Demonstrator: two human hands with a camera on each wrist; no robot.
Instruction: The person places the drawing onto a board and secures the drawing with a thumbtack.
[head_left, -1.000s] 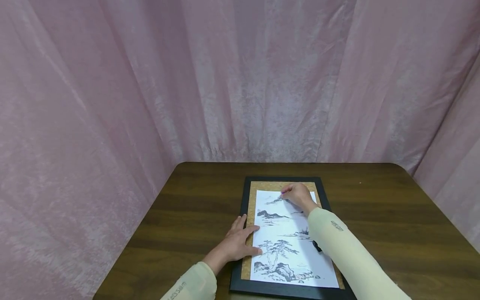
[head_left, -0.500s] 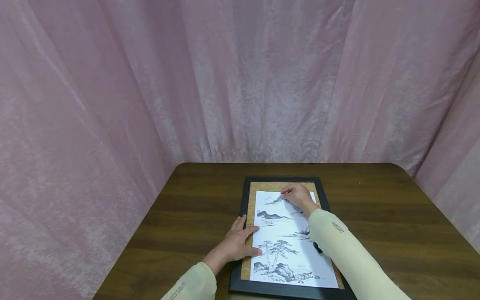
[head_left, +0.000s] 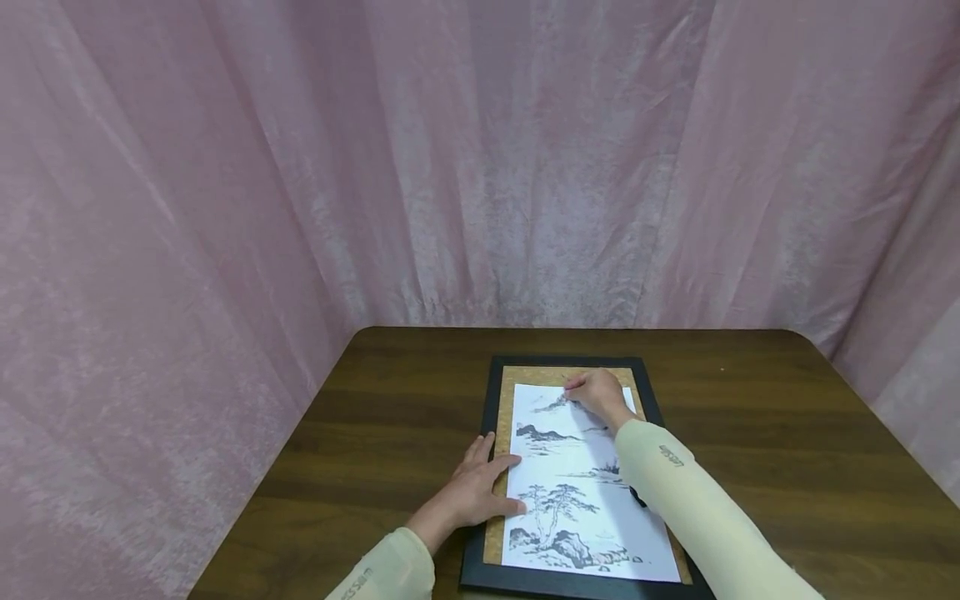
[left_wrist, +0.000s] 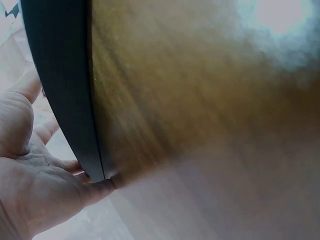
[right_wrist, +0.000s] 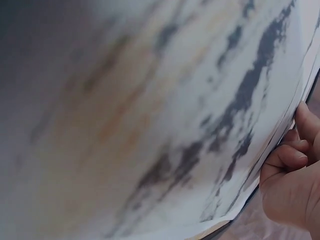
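Observation:
A white sheet of paper (head_left: 555, 467) printed with an ink landscape of hills, trees and rocks lies on a cork board (head_left: 540, 375) in a black frame (head_left: 492, 400). My left hand (head_left: 474, 490) is spread over the frame's left side, with thumb and index finger on the paper's left edge. At the paper's top, the fingertips of my right hand (head_left: 597, 393) pinch a tiny purple object, mostly hidden by the fingers. In the right wrist view the paper fills most of the picture, blurred, and the right fingers curl at its edge.
The frame lies on a dark brown wooden table (head_left: 375, 417). Pink curtains (head_left: 450, 167) hang behind and at both sides. A small dark object (head_left: 637, 497) shows beside the right sleeve. The right forearm covers part of the paper and the frame's right side.
Both hands keep their places on the paper and frame. The whole head view has shifted slightly.

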